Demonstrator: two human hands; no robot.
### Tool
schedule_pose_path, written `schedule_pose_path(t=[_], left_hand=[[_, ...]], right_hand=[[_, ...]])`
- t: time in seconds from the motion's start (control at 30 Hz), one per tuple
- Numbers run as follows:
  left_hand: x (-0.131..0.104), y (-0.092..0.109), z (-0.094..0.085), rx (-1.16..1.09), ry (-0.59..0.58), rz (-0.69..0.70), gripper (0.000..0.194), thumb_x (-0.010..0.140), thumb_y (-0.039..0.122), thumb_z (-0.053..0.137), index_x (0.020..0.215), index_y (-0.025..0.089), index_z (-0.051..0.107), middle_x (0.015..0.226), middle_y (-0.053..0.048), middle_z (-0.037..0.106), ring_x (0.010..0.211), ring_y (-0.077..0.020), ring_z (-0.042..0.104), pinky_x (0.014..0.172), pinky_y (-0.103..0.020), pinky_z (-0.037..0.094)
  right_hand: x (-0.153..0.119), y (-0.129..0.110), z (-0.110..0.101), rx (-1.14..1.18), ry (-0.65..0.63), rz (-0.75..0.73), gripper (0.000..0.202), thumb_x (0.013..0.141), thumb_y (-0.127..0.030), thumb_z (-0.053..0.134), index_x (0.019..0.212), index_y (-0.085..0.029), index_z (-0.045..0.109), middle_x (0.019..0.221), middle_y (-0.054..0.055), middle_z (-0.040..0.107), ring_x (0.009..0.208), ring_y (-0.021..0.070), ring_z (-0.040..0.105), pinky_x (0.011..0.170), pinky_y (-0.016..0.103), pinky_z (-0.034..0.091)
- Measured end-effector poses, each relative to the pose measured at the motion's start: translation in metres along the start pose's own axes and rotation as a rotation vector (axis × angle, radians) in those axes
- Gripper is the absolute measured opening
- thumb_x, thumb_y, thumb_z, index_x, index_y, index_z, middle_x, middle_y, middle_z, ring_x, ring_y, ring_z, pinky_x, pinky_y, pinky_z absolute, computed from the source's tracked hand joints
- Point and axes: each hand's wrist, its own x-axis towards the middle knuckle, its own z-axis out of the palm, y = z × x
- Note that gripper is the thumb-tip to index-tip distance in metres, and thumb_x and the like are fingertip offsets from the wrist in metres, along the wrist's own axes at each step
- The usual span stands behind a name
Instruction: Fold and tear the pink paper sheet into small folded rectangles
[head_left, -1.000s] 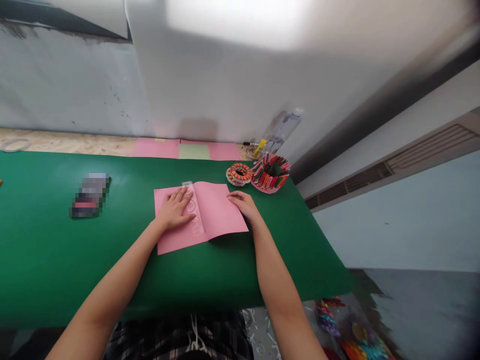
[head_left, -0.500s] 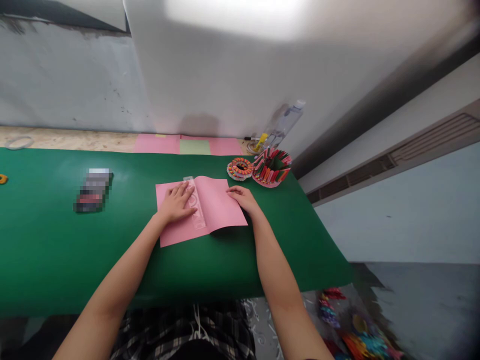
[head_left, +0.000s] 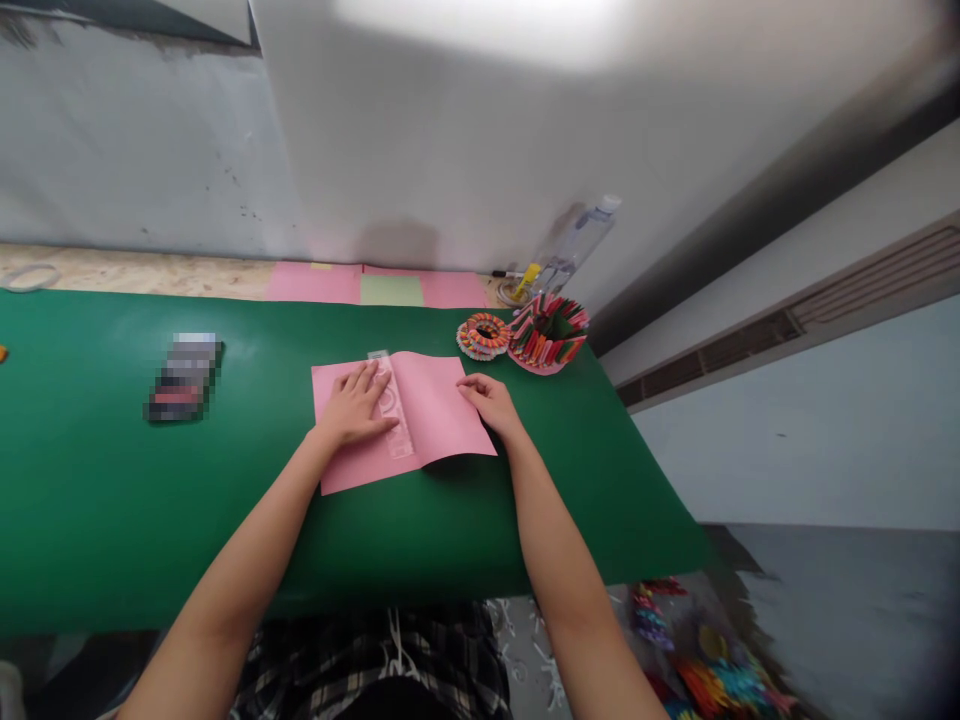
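- Green tabletop [head_left: 225,540]: it lies beneath both hands and runs well out to the left of the left hand.
- Pink sheet [head_left: 442,410]: 1 part lies flat under the left hand; the other bows up toward the right hand, with a shadow under its near edge.
- Left hand [head_left: 356,405]: spread wide, palm down, bearing on the sheet and on the strip beside its fingers.
- Right hand [head_left: 491,400]: fingers narrow, apparently pinching the sheet's right edge.
- Blurred dark object [head_left: 185,375]: well left of the left hand, apart from the sheet.
- Folded-paper container [head_left: 547,335]: beyond the right hand and to its right.
- Clear ruler [head_left: 402,442]: partly under the left hand's fingers, lying along the rise in the sheet.
- Paper ring [head_left: 472,345]: just beyond the right hand, beside the container.
- Step, as I judge it: bending the sheet up along the ruler's edge. The next move calls for firm left pressure, so the ruler cannot slip, and an even lift by the right.
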Motion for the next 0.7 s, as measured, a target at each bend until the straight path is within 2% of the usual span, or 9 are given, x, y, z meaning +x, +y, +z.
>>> schedule_pose_path(t=[0.17, 0.47, 0.7], left_hand=[[0.002, -0.001, 0.002, 0.007, -0.013, -0.004, 0.08, 0.083, 0.063, 0.042, 0.146, 0.018, 0.023, 0.155, -0.013, 0.014, 0.141, -0.0314, 0.014, 0.108, -0.046, 0.019], [0.001, 0.0, 0.001, 0.01, -0.021, -0.007, 0.08, 0.083, 0.064, 0.039, 0.147, 0.018, 0.022, 0.155, -0.012, 0.013, 0.142, -0.0312, 0.012, 0.109, -0.045, 0.018], [0.001, 0.001, -0.001, 0.016, -0.038, -0.017, 0.08, 0.083, 0.064, 0.039, 0.147, 0.019, 0.021, 0.155, -0.011, 0.013, 0.142, -0.0307, 0.011, 0.109, -0.046, 0.018]], right_hand=[[-0.003, -0.003, -0.002, -0.058, 0.02, -0.02, 0.026, 0.072, -0.04, 0.059, 0.081, -0.017, 0.064, 0.056, -0.004, 0.046, 0.051, 0.0099, 0.036, 0.051, 0.024, 0.028], [-0.011, -0.01, -0.001, -0.2, 0.025, -0.062, 0.025, 0.075, -0.038, 0.055, 0.082, -0.017, 0.066, 0.055, -0.002, 0.049, 0.053, 0.0123, 0.042, 0.053, 0.025, 0.031], [-0.009, -0.009, -0.002, -0.218, 0.014, -0.05, 0.024, 0.075, -0.037, 0.055, 0.082, -0.017, 0.066, 0.055, -0.002, 0.051, 0.054, 0.0124, 0.043, 0.054, 0.025, 0.032]])
